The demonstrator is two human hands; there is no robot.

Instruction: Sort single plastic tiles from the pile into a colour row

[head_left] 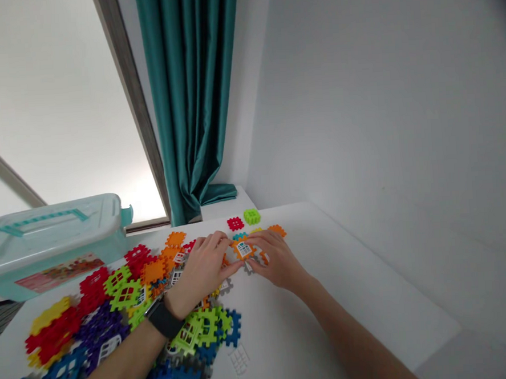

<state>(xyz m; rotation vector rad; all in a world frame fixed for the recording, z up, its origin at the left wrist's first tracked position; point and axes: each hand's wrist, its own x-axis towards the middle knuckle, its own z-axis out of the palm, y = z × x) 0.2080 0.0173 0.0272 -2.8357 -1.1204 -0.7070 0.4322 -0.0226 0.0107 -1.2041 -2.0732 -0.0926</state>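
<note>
While the left hand (208,262) and the right hand (278,257) grip an orange tile with a white window (244,249) from either side, thumbs and fingers at its edges, it is at the far part of the white counter (296,341); whether it touches the surface, I cannot tell. Beyond them lie a red tile (235,224) and a green tile (252,216); a lidded box (106,244) stands far left.
</note>
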